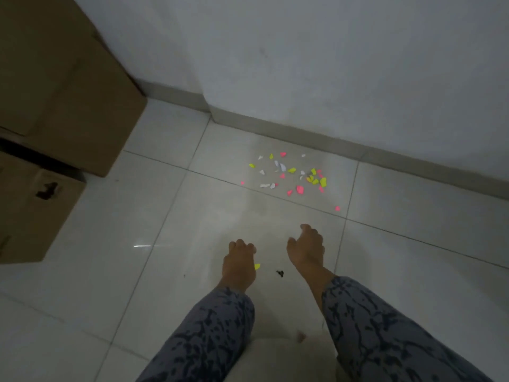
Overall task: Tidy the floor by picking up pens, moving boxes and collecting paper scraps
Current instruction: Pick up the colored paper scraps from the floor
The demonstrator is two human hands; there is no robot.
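Several pink, yellow and white paper scraps [289,175] lie scattered on the white tiled floor near the skirting board. One stray pink scrap [337,208] lies apart to the right. My left hand [239,261] hovers short of the scatter with fingers curled, and a yellow scrap [257,266] sticks out at its inner edge. My right hand [305,249] reaches forward beside it, fingers loosely curled and holding nothing. Two cardboard boxes stand at the left: a big one [68,86] and a lower one [35,205]. No pen is in view.
A small black speck [280,273] lies on the tile between my hands. The grey wall [330,64] with a jutting corner runs along the far side. Bare floor [124,271] stretches from the boxes to my arms.
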